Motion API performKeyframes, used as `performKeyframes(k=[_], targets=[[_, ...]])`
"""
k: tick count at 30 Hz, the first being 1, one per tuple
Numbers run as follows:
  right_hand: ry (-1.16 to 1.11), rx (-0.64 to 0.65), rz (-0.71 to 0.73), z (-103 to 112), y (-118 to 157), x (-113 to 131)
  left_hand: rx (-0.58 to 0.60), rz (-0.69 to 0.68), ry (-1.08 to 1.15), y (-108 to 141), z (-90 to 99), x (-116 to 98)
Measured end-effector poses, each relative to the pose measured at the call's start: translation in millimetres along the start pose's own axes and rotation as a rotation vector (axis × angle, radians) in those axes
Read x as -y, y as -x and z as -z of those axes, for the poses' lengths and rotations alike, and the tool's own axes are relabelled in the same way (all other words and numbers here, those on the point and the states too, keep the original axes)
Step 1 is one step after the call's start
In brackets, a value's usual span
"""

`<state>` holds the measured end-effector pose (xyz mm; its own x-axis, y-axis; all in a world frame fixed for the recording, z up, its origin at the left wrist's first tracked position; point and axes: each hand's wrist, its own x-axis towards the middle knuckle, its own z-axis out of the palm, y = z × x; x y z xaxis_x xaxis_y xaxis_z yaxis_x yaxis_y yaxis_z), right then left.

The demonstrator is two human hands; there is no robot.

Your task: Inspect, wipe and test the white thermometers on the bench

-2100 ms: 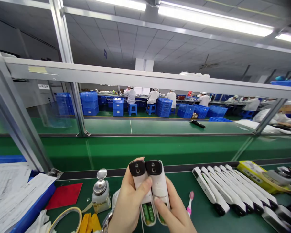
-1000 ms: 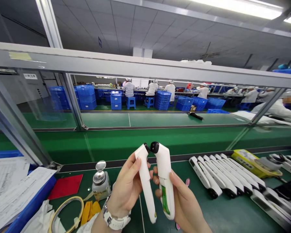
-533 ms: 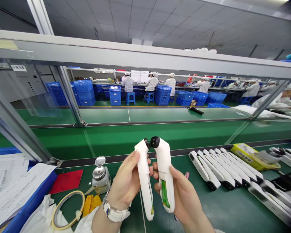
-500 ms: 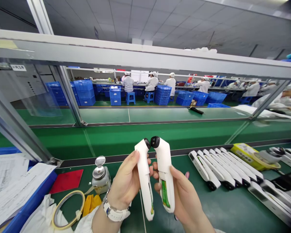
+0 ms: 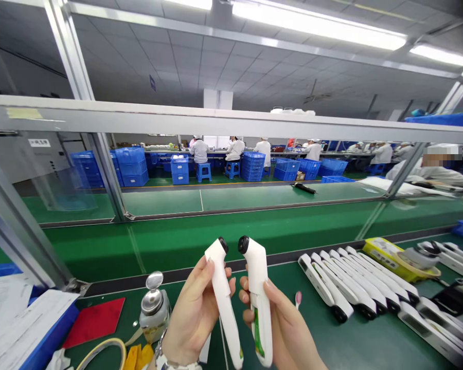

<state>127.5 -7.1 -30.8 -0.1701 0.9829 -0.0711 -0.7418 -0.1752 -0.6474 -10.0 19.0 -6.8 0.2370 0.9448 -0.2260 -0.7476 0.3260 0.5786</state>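
My left hand point(image 5: 200, 303) is closed around a white handheld device point(image 5: 223, 303), shaped like an infrared thermometer with an angled neck and black tip. My right hand point(image 5: 280, 318) grips a second such device point(image 5: 257, 267). An opening in this one's lower body shows a green strip inside. Both are held upright side by side above the green bench, tips leaning toward each other with a gap between. My fingers hide parts of both bodies. To the right, several similar white devices point(image 5: 355, 282) lie in a row.
At left are a metal-topped dispenser bottle point(image 5: 154, 313), a red sheet point(image 5: 96, 321), a tape roll point(image 5: 104, 352), yellow cloth point(image 5: 139, 357) and papers in a blue tray point(image 5: 46, 349). A yellow box point(image 5: 388, 257) sits at right. A metal frame point(image 5: 111, 180) crosses ahead; co-workers point(image 5: 235, 149) sit beyond.
The view has tilted upward, so the bench sits lower in the picture. The two devices have moved slightly apart at their tips. Both hands keep hold of them.
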Motion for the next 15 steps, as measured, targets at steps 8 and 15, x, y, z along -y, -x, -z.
performKeyframes(k=[8,15], targets=[[0.002,-0.005,0.074,-5.8,4.7,0.7,0.082,-0.09,-0.106,1.0,-0.8,-1.1],[-0.048,0.045,0.009,-2.5,1.3,1.8,0.092,-0.116,-0.141,-3.4,2.1,0.3]])
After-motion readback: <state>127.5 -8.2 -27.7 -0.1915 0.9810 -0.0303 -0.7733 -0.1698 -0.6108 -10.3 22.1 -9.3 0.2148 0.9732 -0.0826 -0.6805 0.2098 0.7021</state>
